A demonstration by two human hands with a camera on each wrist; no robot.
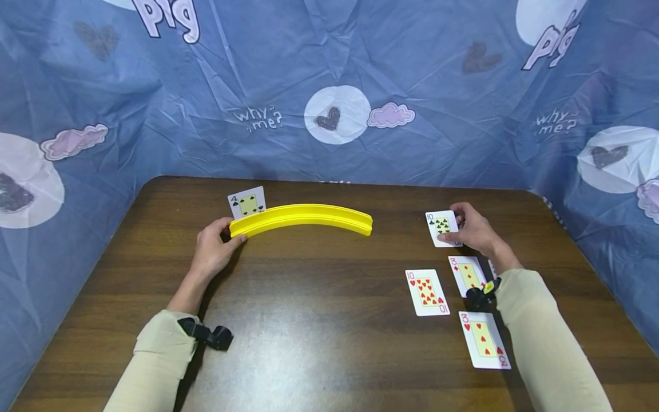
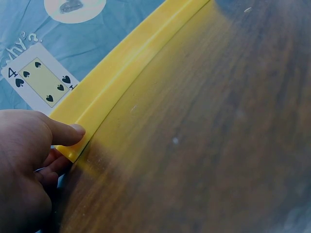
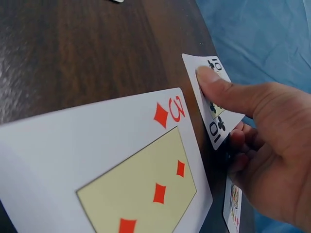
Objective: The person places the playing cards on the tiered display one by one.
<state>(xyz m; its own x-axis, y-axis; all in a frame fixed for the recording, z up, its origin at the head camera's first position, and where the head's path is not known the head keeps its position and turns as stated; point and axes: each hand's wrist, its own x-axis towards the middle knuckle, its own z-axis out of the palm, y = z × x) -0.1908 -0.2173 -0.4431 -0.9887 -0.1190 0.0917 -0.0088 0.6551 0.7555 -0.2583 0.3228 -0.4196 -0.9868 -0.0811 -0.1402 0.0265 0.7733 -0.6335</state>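
Observation:
A curved yellow card holder (image 1: 304, 215) lies across the far left half of the table. My left hand (image 1: 212, 247) grips its left end, thumb (image 2: 68, 133) along the front side and fingers behind. The four of spades (image 1: 247, 202) stands upright at the holder's left part, its lower edge hidden by the yellow wall. At the far right, my right hand (image 1: 476, 229) pinches the ten of clubs (image 1: 437, 222), thumb over its face. In the right wrist view, that ten of clubs (image 3: 216, 109) is tilted, with the other fingers curled behind it.
Closer to me on the right lie the three of diamonds (image 1: 465, 273), ten of hearts (image 1: 426, 293) and three of hearts (image 1: 483, 339). Another card (image 3: 235, 201) shows partly under my right hand. A blue printed cloth (image 1: 288, 68) hangs behind the wooden table (image 1: 309, 320).

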